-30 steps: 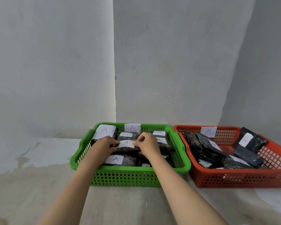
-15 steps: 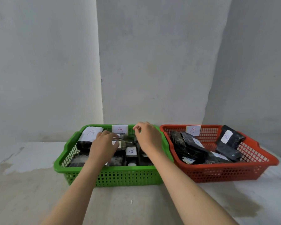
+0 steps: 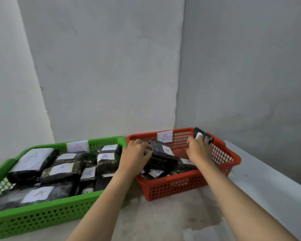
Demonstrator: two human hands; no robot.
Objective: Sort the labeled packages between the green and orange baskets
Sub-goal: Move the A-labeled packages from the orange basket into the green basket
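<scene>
Green basket nearest us, packed with dark A-labeled packages | orange basket just beside it (B tag on its far wall) | our left hand grips a dark package in the orange basket | our right hand grips another package at its far rim.

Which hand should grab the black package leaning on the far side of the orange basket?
Probably the right hand: it already touches that package at the orange basket rim. The left hand rests on other packages.
</scene>
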